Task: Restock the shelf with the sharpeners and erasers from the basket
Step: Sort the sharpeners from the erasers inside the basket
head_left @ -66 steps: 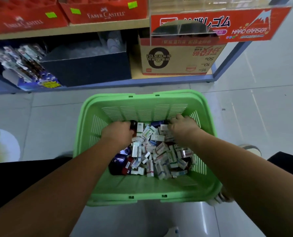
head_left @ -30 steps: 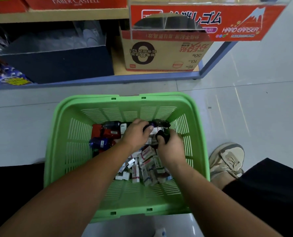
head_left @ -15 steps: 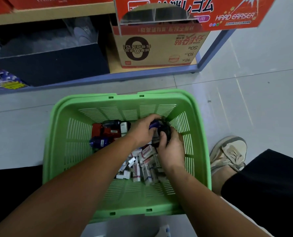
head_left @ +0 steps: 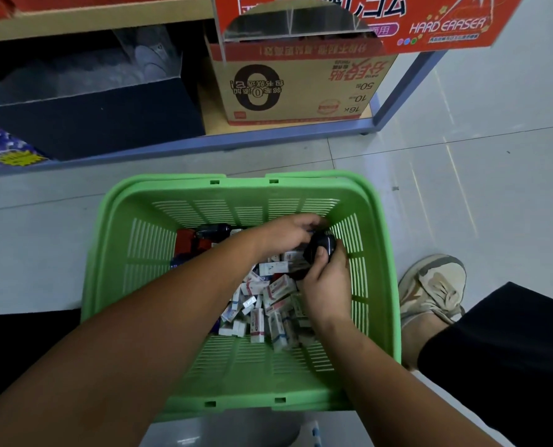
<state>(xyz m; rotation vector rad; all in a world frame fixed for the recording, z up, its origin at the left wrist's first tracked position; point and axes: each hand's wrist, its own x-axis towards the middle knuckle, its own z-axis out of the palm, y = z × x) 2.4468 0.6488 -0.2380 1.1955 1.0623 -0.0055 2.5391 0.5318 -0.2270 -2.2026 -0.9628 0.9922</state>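
Both my hands are down in the green basket (head_left: 243, 204), near its far right corner. My right hand (head_left: 325, 285) grips a dark rounded sharpener (head_left: 318, 246): the thumb lies across its near face and the other fingers wrap round behind it. My left hand (head_left: 285, 235) is just to the left of that, its fingers (head_left: 312, 222) curled over the top of the same sharpener and touching it; I cannot tell whether they pinch it or hold something else of their own.

Under my right wrist and out to its left lies the heap of small boxed erasers (head_left: 278, 290), jumbled on the basket floor. Beyond my left forearm, toward the far left corner, sit more sharpeners (head_left: 188, 240), red and dark ones.

Well ahead of my fingertips is the shelf (head_left: 172, 143), with a cardboard box (head_left: 301, 88) on its bottom board and a red eraser display (head_left: 446, 27) above.
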